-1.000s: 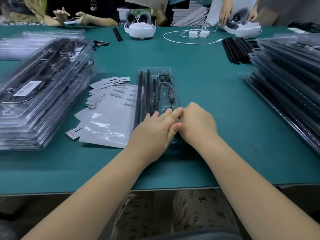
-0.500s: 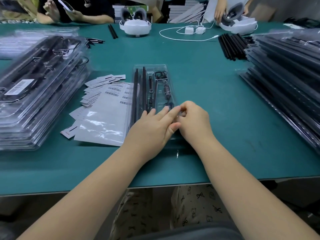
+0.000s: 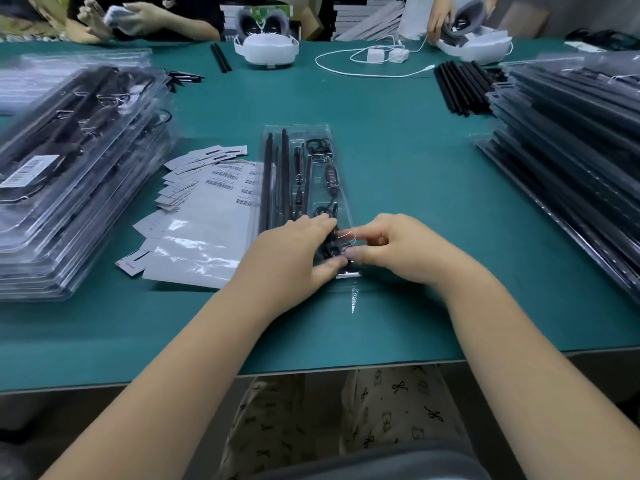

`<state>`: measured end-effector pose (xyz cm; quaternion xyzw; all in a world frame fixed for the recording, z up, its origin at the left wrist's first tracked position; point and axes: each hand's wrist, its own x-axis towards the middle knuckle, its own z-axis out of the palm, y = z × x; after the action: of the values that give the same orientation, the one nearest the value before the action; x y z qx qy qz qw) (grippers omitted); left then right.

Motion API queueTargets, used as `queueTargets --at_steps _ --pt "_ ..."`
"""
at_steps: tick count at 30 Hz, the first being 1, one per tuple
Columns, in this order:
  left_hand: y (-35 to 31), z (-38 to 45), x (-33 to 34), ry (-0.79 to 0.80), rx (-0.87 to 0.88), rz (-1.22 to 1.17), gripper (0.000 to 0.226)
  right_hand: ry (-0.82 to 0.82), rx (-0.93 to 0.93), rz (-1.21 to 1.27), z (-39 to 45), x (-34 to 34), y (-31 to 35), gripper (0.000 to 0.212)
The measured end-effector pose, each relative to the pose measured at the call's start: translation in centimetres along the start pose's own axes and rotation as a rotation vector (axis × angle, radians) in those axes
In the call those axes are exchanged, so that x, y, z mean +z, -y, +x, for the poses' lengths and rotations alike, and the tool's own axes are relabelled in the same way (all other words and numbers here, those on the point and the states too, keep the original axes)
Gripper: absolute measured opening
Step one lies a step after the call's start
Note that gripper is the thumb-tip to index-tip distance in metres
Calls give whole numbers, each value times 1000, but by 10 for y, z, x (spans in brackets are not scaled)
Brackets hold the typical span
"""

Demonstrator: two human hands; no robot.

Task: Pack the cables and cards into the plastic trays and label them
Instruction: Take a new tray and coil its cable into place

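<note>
- One clear plastic tray [image 3: 337, 135] lies flat on the green table [image 3: 398, 157], straight ahead of the person; its long axis runs away from them, the near end under the hands and the far end toward the table's middle.
- In the tray's left part lie long black strips [image 3: 275, 174], lengthwise along the tray; I count about three, though they overlap.
- In its right part sits a thin black cable [image 3: 330, 178] with a small inline block, with coiled ends far and near.
- The left hand [image 3: 294, 251] rests on the tray's near end, fingers stretched forward over the near coil, the thumb touching the tray's near edge.
- The right hand [image 3: 398, 249] has its fingers curled inward, tips pinching a thin white tie [image 3: 346, 236] on the cable bundle at the tray's near right corner.
- The two hands are just beside each other, fingertips nearly meeting over the bundle.
- Just left of the tray lie sheets of barcode labels [image 3: 221, 183] on glossy backing, and beside them a fan of small cards [image 3: 194, 164]; too many overlap to count.
- At the far left stands one tall stack of packed trays [image 3: 69, 188]; the top one carries a barcode label.
- At the right edge stands a second stack [image 3: 571, 150] of trays, dark with strips.
- Near it, a loose bundle of strips [image 3: 460, 86] lies on the table, pointing away.
- Across the table are two white headsets [image 3: 266, 50] and a white cord [image 3: 363, 69]; other people's hands work there.
</note>
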<state>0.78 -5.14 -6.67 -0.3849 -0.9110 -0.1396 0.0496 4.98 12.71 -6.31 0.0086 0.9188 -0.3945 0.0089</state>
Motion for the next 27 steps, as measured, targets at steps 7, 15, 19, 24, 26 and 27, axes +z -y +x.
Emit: queueTargets --at_steps 7,15,19,24,26,27 --pt "1 -2 -2 -84 65 12 41 -202 61 -55 8 14 -3 19" --pt "20 -3 1 52 72 -26 78 -290 79 -108 8 16 -1 38" --pt "21 -2 2 35 79 -36 73 -323 90 -149 8 20 0 35" --pt "20 -2 2 21 75 -49 68 -230 59 -22 3 14 -3 12" --pt "20 -2 2 29 71 -44 67 -143 52 17 0 10 -5 17" --pt "20 -2 2 33 70 -43 67 -121 50 22 -1 8 -6 17"
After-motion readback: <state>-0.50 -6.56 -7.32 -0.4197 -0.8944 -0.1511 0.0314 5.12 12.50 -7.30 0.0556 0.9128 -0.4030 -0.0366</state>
